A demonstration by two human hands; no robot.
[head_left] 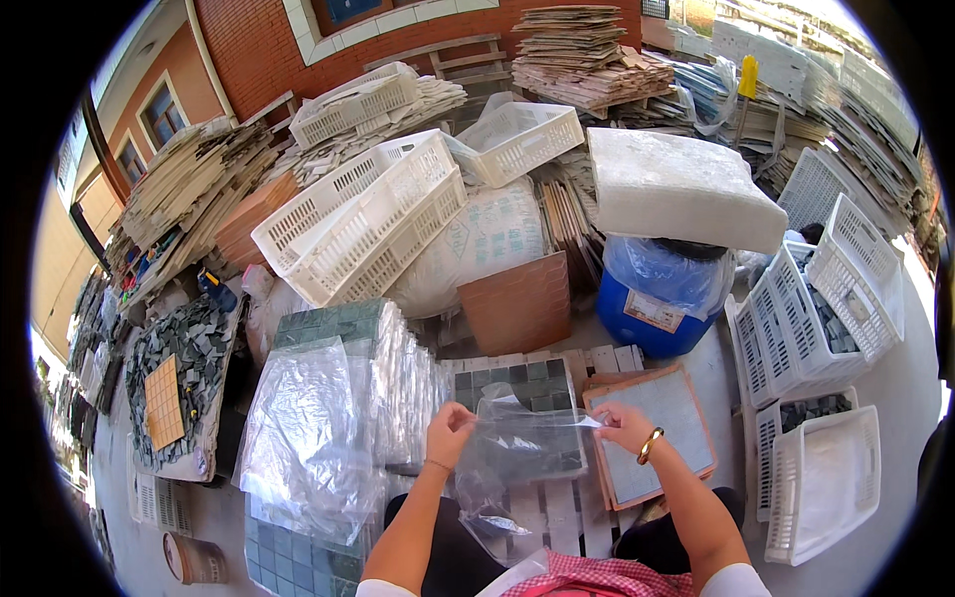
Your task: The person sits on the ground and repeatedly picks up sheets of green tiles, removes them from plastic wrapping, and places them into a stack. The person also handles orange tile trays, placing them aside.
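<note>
A clear plastic sheet (527, 438) is stretched between my two hands, above a sheet of dark green mosaic tiles (532, 386). My left hand (451, 434) pinches its left upper corner. With thumb and finger, my right hand (626, 428) grips the opposite corner, and a gold bangle sits on that wrist. Part of the tile sheet shows blurred through the plastic. Right of it, under my right hand, lies a stack of grey and terracotta boards (655, 438). On my left, a pile of clear plastic sheets (308, 428) rests on stacked tile sheets (328, 323).
White plastic crates (363, 219) stand ahead, with more crates (821, 478) at the right, some holding dark tile pieces. A blue barrel (652, 308) carries a white foam block (681, 184). Loose tile chips (189, 368) cover a board at left. A small bucket (194, 557) stands lower left.
</note>
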